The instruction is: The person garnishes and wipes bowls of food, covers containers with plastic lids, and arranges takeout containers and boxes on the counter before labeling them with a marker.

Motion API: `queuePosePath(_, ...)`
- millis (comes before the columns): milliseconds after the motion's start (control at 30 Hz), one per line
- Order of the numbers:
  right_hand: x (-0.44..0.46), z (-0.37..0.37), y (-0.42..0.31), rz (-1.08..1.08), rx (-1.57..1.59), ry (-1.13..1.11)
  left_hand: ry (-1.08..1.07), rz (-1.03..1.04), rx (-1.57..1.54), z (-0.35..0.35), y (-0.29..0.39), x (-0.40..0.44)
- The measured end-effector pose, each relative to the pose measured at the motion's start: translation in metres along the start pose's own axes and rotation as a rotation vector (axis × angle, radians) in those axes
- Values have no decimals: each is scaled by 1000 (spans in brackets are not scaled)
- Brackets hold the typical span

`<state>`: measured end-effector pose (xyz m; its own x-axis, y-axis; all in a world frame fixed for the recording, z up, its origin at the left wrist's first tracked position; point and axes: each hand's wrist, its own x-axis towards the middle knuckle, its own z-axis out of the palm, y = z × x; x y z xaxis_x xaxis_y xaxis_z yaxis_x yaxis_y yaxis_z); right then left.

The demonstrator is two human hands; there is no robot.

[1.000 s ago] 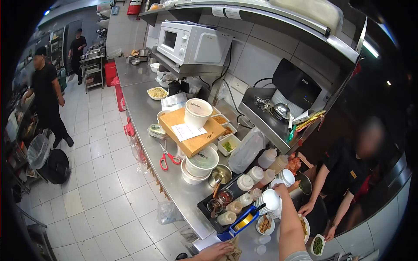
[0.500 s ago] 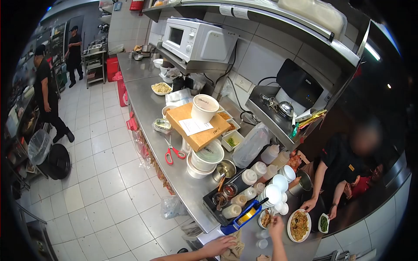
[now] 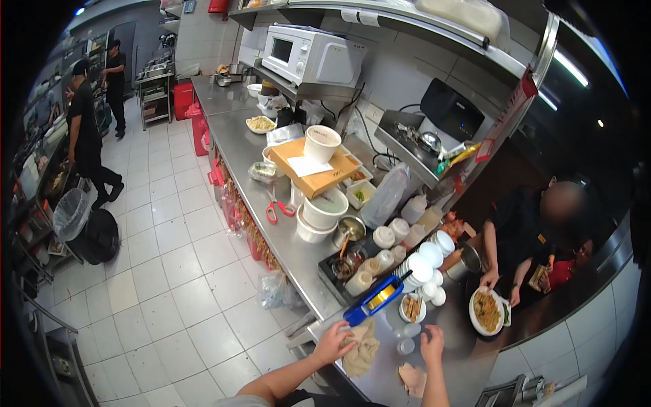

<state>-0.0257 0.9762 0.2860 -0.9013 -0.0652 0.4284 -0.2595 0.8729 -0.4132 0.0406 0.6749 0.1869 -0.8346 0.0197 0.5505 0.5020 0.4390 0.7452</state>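
Note:
My left hand point(image 3: 331, 343) has its fingers apart at the left edge of a crumpled beige cloth point(image 3: 361, 349) on the steel counter. Just to the right of two small clear cups point(image 3: 405, 346), my right hand point(image 3: 432, 343) is raised with fingers spread and holds nothing. A white bowl with brown strips of food point(image 3: 411, 308) stands beyond the cups. Left of that bowl lies a blue tape dispenser point(image 3: 377, 299) with a yellow roll. A pinkish, crumpled piece point(image 3: 411, 378) lies beside my right forearm; its kind is unclear.
Across the counter, a co-worker point(image 3: 522, 230) holds an oval plate of noodles point(image 3: 487, 312) and a small green dish. Squeeze bottles point(image 3: 384, 237), stacked white bowls point(image 3: 420, 270), tubs point(image 3: 314, 224) and red scissors point(image 3: 272, 210) crowd the counter. Two people point(image 3: 88, 136) are at far left.
My right hand has moved back from the bowl of brown strips and spread its fingers. My left hand has shifted off the cloth to its edge. The co-worker has lifted the noodle plate.

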Motion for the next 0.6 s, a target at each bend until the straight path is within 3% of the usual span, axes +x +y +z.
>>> queuePosePath(167, -110, -50, 30, 219, -277, 216, -101, -51, 274, -3, 30, -27)
queuePosePath(300, -217, -64, 50, 399, -407, -47, -24, -59, 254, 21, 21, -32)
queuePosePath(333, -245, -55, 66, 411, -280, -120, 2, -72, 255, 26, 21, -33)
queuePosePath(367, -265, -51, 64, 439, -311, -51, -10, -76, 229, 29, 19, -34)
queuePosePath(600, -263, -56, 48, 596, -179, -3, 40, -204, -22, 28, 65, -15)
